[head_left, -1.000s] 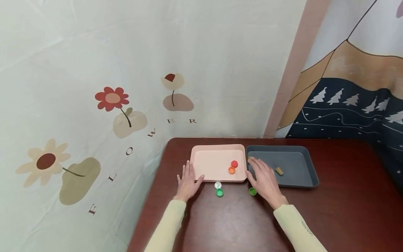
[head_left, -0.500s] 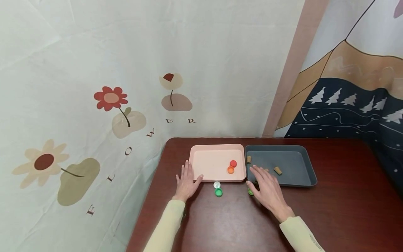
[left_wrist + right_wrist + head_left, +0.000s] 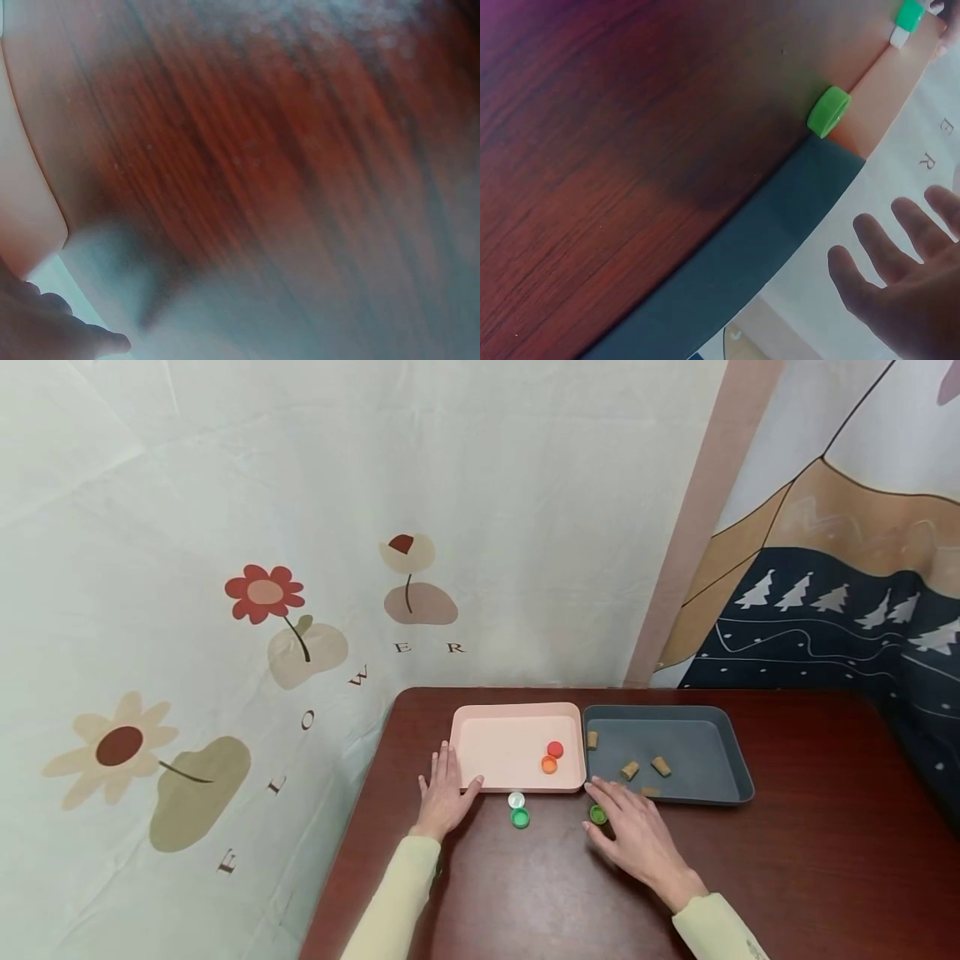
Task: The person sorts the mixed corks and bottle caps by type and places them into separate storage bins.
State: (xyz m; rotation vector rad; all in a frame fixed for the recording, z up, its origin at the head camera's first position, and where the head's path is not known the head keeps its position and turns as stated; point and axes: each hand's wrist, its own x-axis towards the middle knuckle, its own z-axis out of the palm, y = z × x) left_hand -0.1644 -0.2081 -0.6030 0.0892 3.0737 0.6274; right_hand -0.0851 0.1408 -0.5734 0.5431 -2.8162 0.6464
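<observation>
Right hand (image 3: 637,839), fingers spread, holding nothing, by a light-green bottle cap (image 3: 597,814) on the table (image 3: 540,893).
It has drawn back from the gray tray (image 3: 697,735), uncovering corks (image 3: 661,767), and seems better placed for the cap, near that tray's near-left corner. The straight-fingered left hand (image 3: 441,802) grips nothing beside the pink tray (image 3: 495,747).

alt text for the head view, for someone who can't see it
A person's left hand lies at the near left corner of a pink rectangular tray on a reddish-brown table; the right hand is beside a round lime-green cap near a dark grey rectangular tray of small brown pieces.
</observation>
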